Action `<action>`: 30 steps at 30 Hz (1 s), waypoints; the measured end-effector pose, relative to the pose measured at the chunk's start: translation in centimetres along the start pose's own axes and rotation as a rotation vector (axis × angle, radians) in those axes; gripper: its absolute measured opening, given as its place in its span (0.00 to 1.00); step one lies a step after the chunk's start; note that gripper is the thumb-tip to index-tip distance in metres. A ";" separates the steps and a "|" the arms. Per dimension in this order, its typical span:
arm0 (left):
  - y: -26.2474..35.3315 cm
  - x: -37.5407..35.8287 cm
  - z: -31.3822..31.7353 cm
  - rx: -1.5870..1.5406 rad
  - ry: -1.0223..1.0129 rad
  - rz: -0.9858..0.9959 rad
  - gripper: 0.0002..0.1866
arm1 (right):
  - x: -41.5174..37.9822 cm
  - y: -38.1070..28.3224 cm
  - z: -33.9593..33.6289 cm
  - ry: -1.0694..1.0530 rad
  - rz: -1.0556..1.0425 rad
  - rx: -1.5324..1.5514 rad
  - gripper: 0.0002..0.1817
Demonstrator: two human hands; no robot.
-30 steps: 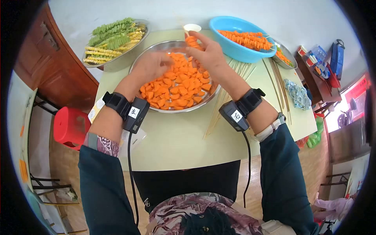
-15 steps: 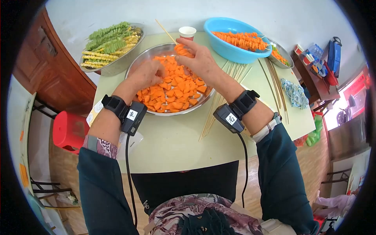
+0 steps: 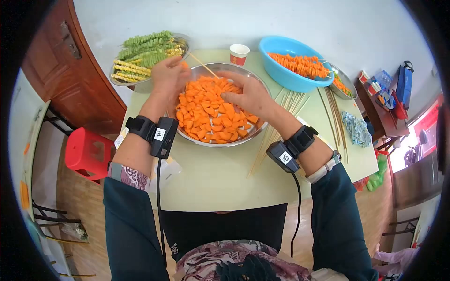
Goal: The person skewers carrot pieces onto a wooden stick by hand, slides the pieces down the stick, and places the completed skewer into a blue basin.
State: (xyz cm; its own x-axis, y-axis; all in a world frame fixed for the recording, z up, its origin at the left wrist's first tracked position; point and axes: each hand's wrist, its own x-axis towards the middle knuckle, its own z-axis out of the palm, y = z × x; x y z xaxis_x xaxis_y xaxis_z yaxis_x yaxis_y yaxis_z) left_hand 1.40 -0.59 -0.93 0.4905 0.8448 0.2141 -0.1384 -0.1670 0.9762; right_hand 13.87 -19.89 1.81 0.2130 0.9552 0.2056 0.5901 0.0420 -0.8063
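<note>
A wooden skewer [image 3: 204, 65] slants up over the bowl, its lower part running into my right hand [image 3: 251, 95]. That hand is closed round it, with carrot slices close by its fingers. My left hand [image 3: 168, 77] is raised at the bowl's left rim, fingers pinched on a carrot slice [image 3: 184, 65] close to the skewer's upper end. Below both hands, the round metal bowl [image 3: 262, 132] holds a heap of cut carrot pieces [image 3: 213, 114].
Green and yellow vegetable skewers [image 3: 150, 49] fill a metal bowl at back left. A paper cup [image 3: 239, 55] stands behind. The blue basin [image 3: 293, 85] holds carrot skewers [image 3: 300, 65]. Bare skewers [image 3: 286, 110] and crumpled patterned plastic [image 3: 356, 129] lie right. A red stool [image 3: 89, 152] stands left.
My left hand has come up out of the carrot pieces to near the skewer's upper end, now with a slice in its fingers. My right hand stays at the bowl. The whole view has shifted slightly.
</note>
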 end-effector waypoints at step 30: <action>0.5 0.0 -0.7 -0.138 0.049 0.025 0.10 | -0.1 0.7 0.6 -0.116 -0.033 -0.077 0.29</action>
State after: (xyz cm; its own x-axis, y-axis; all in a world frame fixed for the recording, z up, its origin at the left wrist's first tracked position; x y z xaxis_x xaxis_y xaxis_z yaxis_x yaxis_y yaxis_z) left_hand 0.74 -0.35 -0.45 0.4429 0.8658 0.2330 -0.2687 -0.1198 0.9558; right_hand 13.81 -19.84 0.90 0.1036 0.9813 0.1621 0.6540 0.0556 -0.7544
